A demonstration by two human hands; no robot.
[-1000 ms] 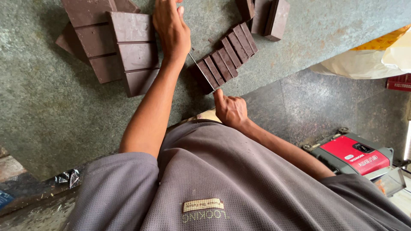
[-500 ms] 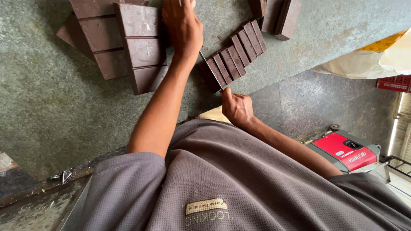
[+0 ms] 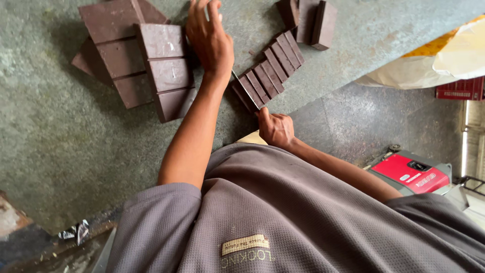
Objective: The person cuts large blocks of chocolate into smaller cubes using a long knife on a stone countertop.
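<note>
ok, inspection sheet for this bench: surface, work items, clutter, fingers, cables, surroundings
Surface: mottled grey-green stone table.
Job's things: row of small dark brown rectangular blocks, leaning on one another; stack of large brown grooved slabs.
Clutter: more loose brown blocks at the far edge.
Fingers: left hand flat, beside the slabs; right hand curled at the table edge, thumb by the row's near end.
Cables: nothing seen.
Surroundings: red machine and white-and-yellow sack on the floor.

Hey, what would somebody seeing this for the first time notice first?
Probably the dark brown rectangular slabs piled at the upper left of the grey-green stone worktop, with the left hand resting flat beside them. Next, the slanted row of narrow dark brown bars at centre, the right hand at its near end by the worktop's edge. A bright red machine sits on the floor at right.
</note>
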